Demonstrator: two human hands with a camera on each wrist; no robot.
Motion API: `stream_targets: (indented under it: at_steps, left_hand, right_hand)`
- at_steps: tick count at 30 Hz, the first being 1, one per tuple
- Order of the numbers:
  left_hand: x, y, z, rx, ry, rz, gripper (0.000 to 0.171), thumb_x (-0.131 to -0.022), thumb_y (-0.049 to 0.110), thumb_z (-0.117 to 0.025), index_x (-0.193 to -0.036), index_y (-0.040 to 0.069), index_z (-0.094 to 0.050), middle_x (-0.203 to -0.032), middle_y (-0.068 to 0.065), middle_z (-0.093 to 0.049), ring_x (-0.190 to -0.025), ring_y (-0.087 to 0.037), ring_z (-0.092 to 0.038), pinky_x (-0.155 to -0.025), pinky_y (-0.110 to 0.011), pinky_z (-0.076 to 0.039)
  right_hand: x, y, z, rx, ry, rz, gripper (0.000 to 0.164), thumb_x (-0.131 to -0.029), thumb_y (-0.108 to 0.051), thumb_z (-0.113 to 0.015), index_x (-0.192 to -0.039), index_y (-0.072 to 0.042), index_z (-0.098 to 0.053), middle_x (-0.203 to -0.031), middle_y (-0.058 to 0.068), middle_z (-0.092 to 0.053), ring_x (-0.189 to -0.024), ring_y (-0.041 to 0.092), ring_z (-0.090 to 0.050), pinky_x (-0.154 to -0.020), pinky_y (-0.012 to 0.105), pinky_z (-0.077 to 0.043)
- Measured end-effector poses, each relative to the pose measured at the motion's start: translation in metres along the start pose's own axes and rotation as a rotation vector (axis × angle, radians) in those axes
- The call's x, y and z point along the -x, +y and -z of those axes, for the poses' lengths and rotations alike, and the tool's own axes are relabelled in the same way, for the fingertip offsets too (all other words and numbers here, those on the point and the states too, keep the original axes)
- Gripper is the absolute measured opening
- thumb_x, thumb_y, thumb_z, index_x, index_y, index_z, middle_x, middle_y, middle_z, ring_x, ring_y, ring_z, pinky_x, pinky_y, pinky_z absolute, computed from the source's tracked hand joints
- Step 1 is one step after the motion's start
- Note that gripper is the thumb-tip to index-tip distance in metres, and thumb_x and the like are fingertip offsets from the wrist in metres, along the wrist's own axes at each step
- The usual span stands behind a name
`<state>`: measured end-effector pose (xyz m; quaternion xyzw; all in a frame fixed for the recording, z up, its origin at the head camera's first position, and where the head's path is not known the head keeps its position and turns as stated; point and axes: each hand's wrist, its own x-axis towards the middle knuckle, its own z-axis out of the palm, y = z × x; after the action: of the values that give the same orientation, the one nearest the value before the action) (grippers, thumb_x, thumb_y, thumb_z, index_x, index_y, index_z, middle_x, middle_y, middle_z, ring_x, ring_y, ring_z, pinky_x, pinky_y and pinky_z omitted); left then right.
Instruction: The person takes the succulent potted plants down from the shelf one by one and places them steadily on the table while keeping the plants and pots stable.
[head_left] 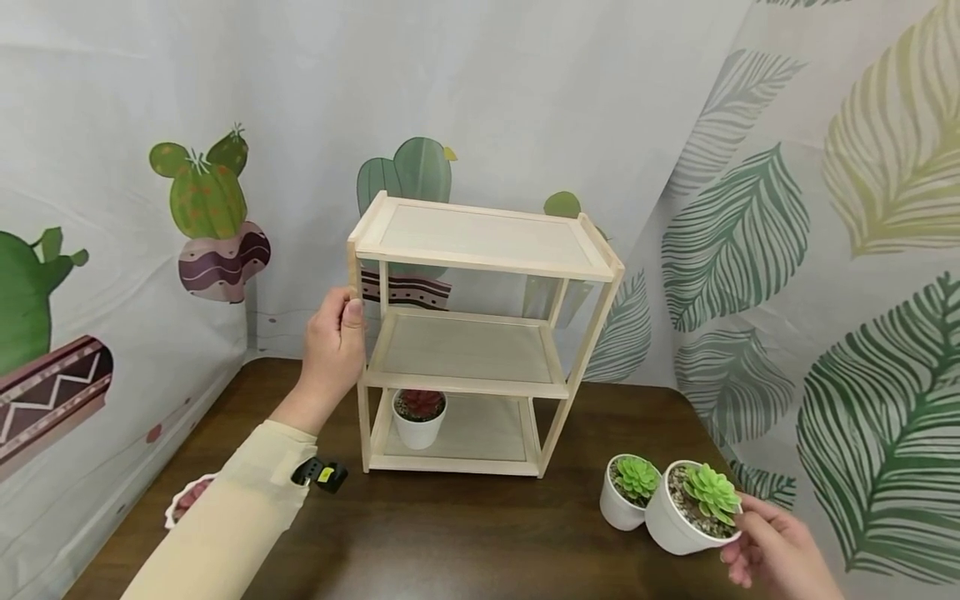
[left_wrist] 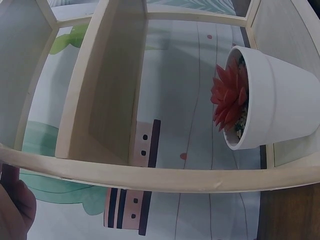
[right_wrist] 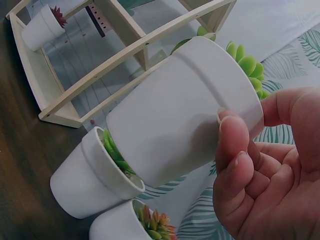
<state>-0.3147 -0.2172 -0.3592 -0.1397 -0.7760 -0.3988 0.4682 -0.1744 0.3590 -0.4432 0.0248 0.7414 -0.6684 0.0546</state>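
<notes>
My left hand (head_left: 335,346) grips the left front post of a pale wooden three-tier shelf (head_left: 465,346). A white pot with a red succulent (head_left: 418,429) stands on the bottom tier, toward the left; the left wrist view shows it sideways, close up. At the right, my right hand (head_left: 780,546) pinches the rim of a white pot with a green succulent (head_left: 671,525), thumb and fingers on either side of the wall. Beside it is a smaller white pot with a green succulent (head_left: 621,507), overlapped by the held pot in the right wrist view.
Another white pot with an orange-tipped succulent (right_wrist: 112,225) shows at the bottom of the right wrist view. A scalloped white container (head_left: 172,510) with something reddish is partly hidden by the left sleeve. Patterned cloth (head_left: 495,100) hangs behind the brown table (head_left: 420,533).
</notes>
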Motion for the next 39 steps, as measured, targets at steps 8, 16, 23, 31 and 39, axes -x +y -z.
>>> stream_targets:
  at_steps: [8, 16, 23, 31, 39]
  left_hand:
    - [0.002, -0.001, -0.001, 0.008, -0.003, 0.002, 0.032, -0.111, 0.027, -0.044, -0.106, -0.001, -0.058, -0.073, -0.008, -0.052, -0.063, -0.013, -0.044, -0.059, -0.024, -0.035]
    - [0.001, 0.0, 0.0, 0.014, -0.006, 0.009, 0.031, -0.111, 0.026, -0.044, -0.106, -0.001, -0.058, -0.073, -0.008, -0.053, -0.064, -0.011, -0.044, -0.059, -0.022, -0.035]
    - [0.0, 0.001, 0.0, 0.018, -0.002, 0.005, 0.036, -0.111, 0.03, -0.042, -0.107, -0.002, -0.058, -0.074, -0.008, -0.054, -0.064, -0.009, -0.045, -0.06, -0.022, -0.036]
    - [0.0, 0.0, -0.001, 0.008, 0.0, 0.002, 0.033, -0.111, 0.027, -0.044, -0.107, -0.002, -0.059, -0.073, -0.009, -0.054, -0.063, -0.01, -0.045, -0.059, -0.021, -0.035]
    - [0.0, 0.001, 0.0, 0.016, 0.001, 0.007, 0.035, -0.111, 0.029, -0.043, -0.107, -0.002, -0.058, -0.074, -0.008, -0.052, -0.064, -0.011, -0.044, -0.059, -0.023, -0.036]
  right_hand:
    - [0.0, 0.007, -0.002, 0.034, -0.032, -0.124, 0.039, -0.105, -0.01, -0.043, -0.11, -0.045, -0.058, -0.069, 0.011, -0.069, -0.053, 0.018, -0.064, -0.052, 0.034, -0.056]
    - [0.001, 0.01, -0.007, 0.024, -0.031, -0.223, 0.04, -0.104, -0.011, -0.043, -0.143, -0.01, -0.053, -0.07, 0.009, -0.068, -0.054, 0.018, -0.065, -0.055, 0.035, -0.058]
    - [0.001, 0.013, -0.019, 0.096, 0.028, -0.285, 0.062, -0.101, -0.01, -0.043, -0.155, 0.013, -0.021, -0.068, 0.007, -0.067, -0.053, 0.016, -0.063, -0.055, 0.035, -0.058]
    - [-0.001, 0.024, -0.027, 0.137, 0.064, -0.29, 0.062, -0.102, -0.01, -0.045, -0.154, 0.014, -0.022, -0.065, 0.006, -0.066, -0.054, 0.016, -0.063, -0.055, 0.033, -0.058]
    - [-0.003, 0.031, -0.032, 0.14, 0.117, -0.299, 0.061, -0.1, -0.008, -0.046, -0.153, 0.015, -0.025, -0.065, 0.007, -0.066, -0.054, 0.016, -0.062, -0.054, 0.032, -0.057]
